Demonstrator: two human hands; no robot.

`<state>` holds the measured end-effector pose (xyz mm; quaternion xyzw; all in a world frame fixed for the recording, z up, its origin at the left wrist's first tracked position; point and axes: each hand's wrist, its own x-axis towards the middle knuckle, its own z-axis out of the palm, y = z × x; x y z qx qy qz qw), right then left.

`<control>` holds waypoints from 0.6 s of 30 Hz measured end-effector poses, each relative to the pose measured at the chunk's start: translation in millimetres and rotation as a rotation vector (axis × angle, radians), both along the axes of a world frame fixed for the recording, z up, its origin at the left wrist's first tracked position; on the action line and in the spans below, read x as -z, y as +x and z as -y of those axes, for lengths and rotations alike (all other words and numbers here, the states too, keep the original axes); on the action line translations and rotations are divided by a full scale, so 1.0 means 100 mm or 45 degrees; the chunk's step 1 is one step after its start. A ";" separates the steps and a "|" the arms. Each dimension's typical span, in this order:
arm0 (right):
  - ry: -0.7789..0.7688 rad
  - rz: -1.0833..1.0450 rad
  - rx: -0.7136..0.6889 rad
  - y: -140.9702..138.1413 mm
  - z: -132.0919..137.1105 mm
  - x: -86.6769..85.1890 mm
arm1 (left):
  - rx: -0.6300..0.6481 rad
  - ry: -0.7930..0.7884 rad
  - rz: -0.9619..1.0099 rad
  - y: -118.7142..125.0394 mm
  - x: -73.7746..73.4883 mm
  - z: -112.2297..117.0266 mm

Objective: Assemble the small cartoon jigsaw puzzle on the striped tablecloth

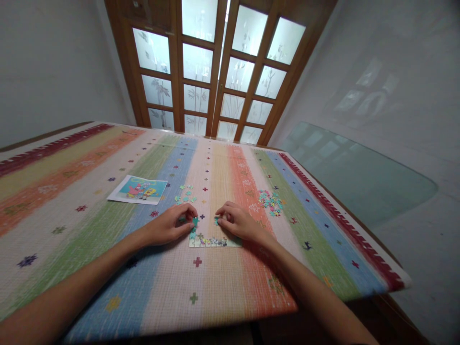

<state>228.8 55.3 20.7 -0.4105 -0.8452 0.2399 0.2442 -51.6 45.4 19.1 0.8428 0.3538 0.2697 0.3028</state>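
A partly joined jigsaw puzzle (213, 242) lies flat before me, its bottom row and a short left column put together. My left hand (174, 223) is closed at the top of that column, thumb and fingers pinching a teal puzzle piece (195, 221); whether this piece is joined to the column I cannot tell. Across from it, my right hand (237, 220) pinches a small green-teal puzzle piece (216, 221), partly covered by the fingers. Several loose teal pieces (187, 194) lie just beyond my left hand.
A picture card (138, 189) with cartoon figures rests to the left. On the right is a pile of mixed puzzle pieces (271, 202). The striped tablecloth (194, 278) covers the table. A chair back or panel (352, 167) stands beyond the right edge, and glazed wooden doors (215, 72) are behind.
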 end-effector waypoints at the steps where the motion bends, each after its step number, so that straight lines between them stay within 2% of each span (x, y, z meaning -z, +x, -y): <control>1: 0.000 -0.024 -0.005 -0.02 -0.01 -0.01 | -0.004 0.001 0.013 0.00 0.00 0.00; 10: -0.303 -0.323 -0.076 -0.43 -0.01 -0.06 | -0.018 -0.054 0.167 0.04 0.04 0.01; 15: -0.287 -0.366 -0.012 -0.48 -0.01 -0.04 | -0.007 -0.109 0.284 0.08 0.09 0.02; 18: -0.201 -0.364 0.039 -0.48 0.01 -0.02 | -0.027 -0.130 0.312 0.12 0.10 0.03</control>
